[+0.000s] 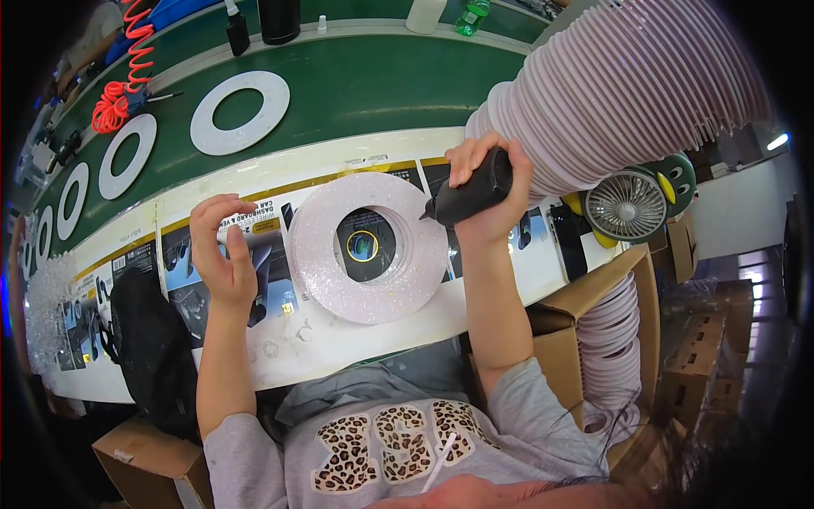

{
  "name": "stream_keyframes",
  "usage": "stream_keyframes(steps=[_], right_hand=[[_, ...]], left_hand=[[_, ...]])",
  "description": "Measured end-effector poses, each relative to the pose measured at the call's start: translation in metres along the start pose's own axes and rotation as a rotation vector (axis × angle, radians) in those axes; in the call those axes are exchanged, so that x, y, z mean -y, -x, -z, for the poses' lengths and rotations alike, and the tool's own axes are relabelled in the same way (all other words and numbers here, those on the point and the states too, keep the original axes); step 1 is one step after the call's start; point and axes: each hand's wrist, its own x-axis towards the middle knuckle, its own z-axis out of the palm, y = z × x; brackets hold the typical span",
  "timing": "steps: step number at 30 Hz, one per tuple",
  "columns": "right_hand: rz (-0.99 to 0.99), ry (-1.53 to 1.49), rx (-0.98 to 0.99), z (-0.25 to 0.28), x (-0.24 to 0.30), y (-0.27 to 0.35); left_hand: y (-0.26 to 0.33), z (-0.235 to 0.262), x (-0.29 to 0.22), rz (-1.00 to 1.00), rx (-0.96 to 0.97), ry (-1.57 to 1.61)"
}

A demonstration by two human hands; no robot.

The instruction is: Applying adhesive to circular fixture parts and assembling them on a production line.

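A small stack of glittery white rings [326, 284] lies in front of me on the white worktable. My right hand [500, 182] is wrapped round a black squeeze bottle [479, 191], tilted so that its pointed nozzle is at the right edge of the top ring; whether it touches cannot be told. To the left of the rings, my left hand [225, 250] is raised with fingers apart and a little curled, holding nothing. A printed package sheet shows through the hole of the rings.
Behind the table, a green conveyor belt [356, 93] carries several flat white rings [240, 113]. A tall leaning stack of rings [593, 93] rises at the right, near a small fan [626, 206] and a cardboard box of rings [555, 356]. A black bag [153, 348] sits at the left.
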Motion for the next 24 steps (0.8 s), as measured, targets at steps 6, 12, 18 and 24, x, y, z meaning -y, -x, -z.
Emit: stream_keyframes(steps=[6,12,18,24], right_hand=[[0.01,-0.038,0.045,0.004,-0.008,-0.006],[0.004,-0.04,0.059,0.005,-0.013,-0.005],[-0.012,-0.066,0.05,0.004,-0.013,-0.005],[-0.028,0.002,0.028,0.006,-0.012,-0.006]], left_hand=[[0.001,0.0,0.001,0.011,-0.006,0.009],[0.0,0.0,0.002,0.007,0.001,0.013],[-0.001,0.001,-0.001,0.02,-0.001,0.02],[-0.001,-0.001,-0.001,0.024,-0.003,0.027]])
